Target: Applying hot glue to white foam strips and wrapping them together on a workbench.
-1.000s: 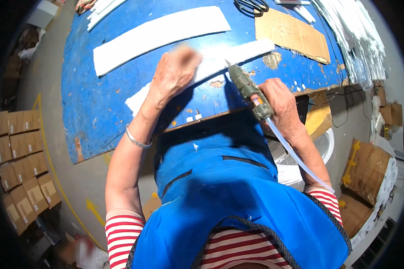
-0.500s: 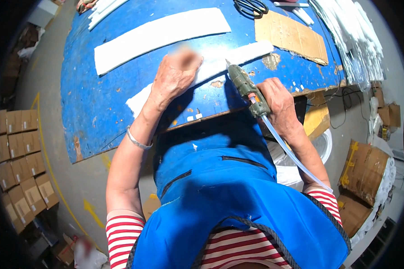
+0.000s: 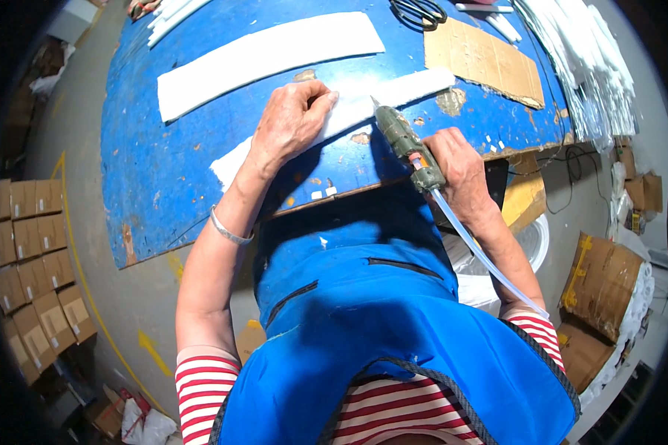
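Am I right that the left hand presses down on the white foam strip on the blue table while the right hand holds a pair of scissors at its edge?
Not quite: the right hand holds a glue gun, not scissors, as the head view shows. The scissors lie untouched at the far edge of the blue table. The left hand does press on the foam strip.

The left hand [image 3: 289, 122] covers the middle of the narrow white foam strip [image 3: 416, 85] lying near the front edge of the blue-painted worktop [image 3: 163, 170], so the strip shows only on either side of it. The right hand [image 3: 460, 167] hides the grip of the dark green glue gun [image 3: 404, 141]; whether its tip touches the strip cannot be told. The black scissors [image 3: 419, 11] at the worktop's far edge are cut off by the picture's top. The white stacked sheets [image 3: 586, 59] at the right edge blur into one mass.
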Demonstrator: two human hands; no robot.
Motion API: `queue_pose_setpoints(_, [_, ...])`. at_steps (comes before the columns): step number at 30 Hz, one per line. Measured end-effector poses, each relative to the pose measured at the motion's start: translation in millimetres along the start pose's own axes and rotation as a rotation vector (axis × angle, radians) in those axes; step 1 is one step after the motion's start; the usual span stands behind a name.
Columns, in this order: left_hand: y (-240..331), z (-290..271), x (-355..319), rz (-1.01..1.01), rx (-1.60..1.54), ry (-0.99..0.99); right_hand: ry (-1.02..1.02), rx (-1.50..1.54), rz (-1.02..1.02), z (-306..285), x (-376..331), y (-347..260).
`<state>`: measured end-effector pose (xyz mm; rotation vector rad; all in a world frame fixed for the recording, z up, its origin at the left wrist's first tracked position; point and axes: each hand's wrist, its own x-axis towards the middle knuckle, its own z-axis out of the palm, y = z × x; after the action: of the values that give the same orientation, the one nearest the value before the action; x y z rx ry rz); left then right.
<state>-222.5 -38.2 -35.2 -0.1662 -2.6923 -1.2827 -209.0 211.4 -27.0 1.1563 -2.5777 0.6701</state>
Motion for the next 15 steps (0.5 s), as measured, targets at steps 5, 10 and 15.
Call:
queue_pose_setpoints(5, [-5.1,-0.6,1.8,-0.055,-0.012,-0.087,-0.018,-0.013,0.032,1.9,0.7,0.8])
queue_pose_setpoints(10, [-7.7,-0.4,3.2,-0.093,-0.029,-0.108,-0.007,-0.011,0.023,3.3,1.8,1.3])
queue_pose_setpoints(15, [-8.1,-0.4,2.7,-0.100,-0.039,-0.110,0.000,-0.010,0.019,3.7,1.6,1.6])
